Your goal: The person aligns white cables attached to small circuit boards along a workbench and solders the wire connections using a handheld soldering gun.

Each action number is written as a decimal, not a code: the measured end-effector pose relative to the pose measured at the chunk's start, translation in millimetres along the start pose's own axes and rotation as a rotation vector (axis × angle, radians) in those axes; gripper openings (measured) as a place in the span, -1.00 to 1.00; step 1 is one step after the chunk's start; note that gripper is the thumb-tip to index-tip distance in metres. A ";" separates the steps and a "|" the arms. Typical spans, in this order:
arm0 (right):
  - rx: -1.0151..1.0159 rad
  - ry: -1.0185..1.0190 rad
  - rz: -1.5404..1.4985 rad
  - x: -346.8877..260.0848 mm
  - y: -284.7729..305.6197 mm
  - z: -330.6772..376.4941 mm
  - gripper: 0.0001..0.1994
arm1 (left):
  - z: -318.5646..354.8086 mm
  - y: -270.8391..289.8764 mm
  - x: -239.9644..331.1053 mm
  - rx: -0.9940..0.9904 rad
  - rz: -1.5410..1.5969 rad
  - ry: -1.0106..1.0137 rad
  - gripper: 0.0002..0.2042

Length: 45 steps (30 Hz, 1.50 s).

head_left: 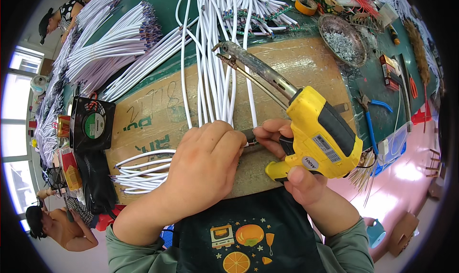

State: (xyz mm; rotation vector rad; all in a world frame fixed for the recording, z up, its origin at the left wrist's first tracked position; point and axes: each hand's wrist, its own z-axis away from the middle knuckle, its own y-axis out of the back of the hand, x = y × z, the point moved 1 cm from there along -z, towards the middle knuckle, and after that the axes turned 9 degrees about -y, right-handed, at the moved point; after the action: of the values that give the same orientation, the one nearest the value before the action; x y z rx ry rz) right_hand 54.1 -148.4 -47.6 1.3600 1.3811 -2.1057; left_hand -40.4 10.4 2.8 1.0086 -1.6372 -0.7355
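My right hand (306, 182) is wrapped round a yellow-and-black soldering gun (325, 134), whose metal tip points up and to the left, over the cardboard. Its fingertips also reach the end of a white cable (252, 100). Next to them my left hand (205, 158) is closed, knuckles up. A small metal piece (250, 142) shows at its fingertips, by a dark bar; what the fingers grip is mostly hidden. Several white cables (210, 86) run from the far side of the bench down to my left hand. Shorter white cables (143, 172) lie left of my left wrist.
Cardboard (158, 93) covers the green bench. A black fan (93, 124) stands left, near bundled white cables (114, 45). Right lie a metal bowl of silvery scraps (340, 42), blue-handled cutters (369, 120) and an orange tape roll (306, 6). Two people are at the left.
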 end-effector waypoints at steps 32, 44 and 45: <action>-0.036 -0.058 0.032 -8.8 14.3 24.0 -0.34 | -5.4 -1.3 -17.4 0.047 -0.039 -0.174 -0.81; 0.119 -0.181 0.089 11.0 55.9 115.3 -0.34 | -5.9 0.0 -17.2 0.014 -0.089 -0.232 -0.77; 0.111 -0.177 0.064 12.6 57.3 116.5 -0.43 | -6.2 -0.3 -17.3 0.015 -0.091 -0.230 -0.77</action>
State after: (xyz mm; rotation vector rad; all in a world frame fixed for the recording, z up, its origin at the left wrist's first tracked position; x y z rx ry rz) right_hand 20.6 -270.6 -78.6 1.2059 1.1520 -2.2284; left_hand -32.4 25.7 -3.5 1.0452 -1.8041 -0.9298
